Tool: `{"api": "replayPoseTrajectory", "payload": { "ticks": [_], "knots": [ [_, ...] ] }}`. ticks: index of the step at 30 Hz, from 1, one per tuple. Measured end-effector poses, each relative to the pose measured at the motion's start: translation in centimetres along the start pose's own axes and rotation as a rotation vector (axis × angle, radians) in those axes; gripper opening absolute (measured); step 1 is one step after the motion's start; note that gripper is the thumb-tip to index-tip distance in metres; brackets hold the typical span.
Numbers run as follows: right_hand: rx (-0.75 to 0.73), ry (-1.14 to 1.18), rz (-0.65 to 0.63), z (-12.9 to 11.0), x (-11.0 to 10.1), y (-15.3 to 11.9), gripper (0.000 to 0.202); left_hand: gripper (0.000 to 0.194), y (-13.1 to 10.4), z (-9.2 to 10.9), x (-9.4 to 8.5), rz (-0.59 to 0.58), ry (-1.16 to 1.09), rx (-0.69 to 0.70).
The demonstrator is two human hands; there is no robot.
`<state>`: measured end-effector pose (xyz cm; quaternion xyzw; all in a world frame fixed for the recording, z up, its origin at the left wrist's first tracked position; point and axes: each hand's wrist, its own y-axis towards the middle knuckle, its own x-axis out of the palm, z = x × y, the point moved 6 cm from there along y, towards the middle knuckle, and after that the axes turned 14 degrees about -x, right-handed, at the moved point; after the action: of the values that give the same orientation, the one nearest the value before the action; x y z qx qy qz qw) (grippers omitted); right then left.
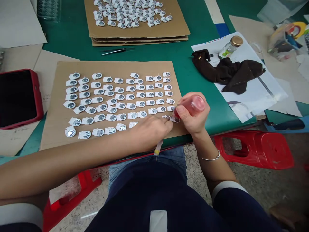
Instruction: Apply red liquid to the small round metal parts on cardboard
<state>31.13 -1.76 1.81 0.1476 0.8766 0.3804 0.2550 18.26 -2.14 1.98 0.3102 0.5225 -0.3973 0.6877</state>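
Observation:
A cardboard sheet point(116, 68) lies on the green table, bearing rows of small white tabs with round silver pieces point(98, 132). My right hand point(196, 114) is wrapped round a reddish translucent bottle point(193, 104), tilted over the sheet's right edge. Close beside it, my left hand point(156, 127) rests low over the lower right part of the sheet, its fingers curled together near the tabs. Whatever those fingers hold, if anything, is hidden. Some tabs of the bottom row are covered by my left hand and forearm.
Beyond the sheet are tweezers point(117, 51) and stacked cardboard point(140, 35) with more tabs. A red-cased phone point(18, 98) lies left. On the right, a dark brown cloth point(229, 72) and a glass jar point(230, 47) rest on white paper. A red stool point(272, 149) stands below.

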Motion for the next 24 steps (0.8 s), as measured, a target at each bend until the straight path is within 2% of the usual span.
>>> {"api": "replayPoseTrajectory", "payload": {
  "ticks": [2,6,12,19,24],
  "knots": [
    [0.012,-0.029,0.080,0.0,-0.6,-0.7,0.029,0.016,0.2,-0.8,0.0,-0.029,-0.113,-0.011],
    [-0.043,-0.035,0.152,-0.2,-0.6,-1.2,0.026,0.013,0.4,-1.9,-0.3,-0.031,-0.282,-0.041],
    [-0.061,0.039,0.349,-0.2,-1.7,-1.3,0.024,0.012,0.4,-2.1,-0.8,0.018,-0.358,-0.052],
    [-0.053,0.020,0.290,-0.1,-1.3,-1.3,0.023,0.013,0.1,-2.3,-0.2,0.003,-0.326,-0.079],
    [-0.052,0.033,0.265,0.0,-1.0,-1.2,0.022,0.014,0.0,-2.1,-0.3,-0.013,-0.309,-0.051]
  ]
}}
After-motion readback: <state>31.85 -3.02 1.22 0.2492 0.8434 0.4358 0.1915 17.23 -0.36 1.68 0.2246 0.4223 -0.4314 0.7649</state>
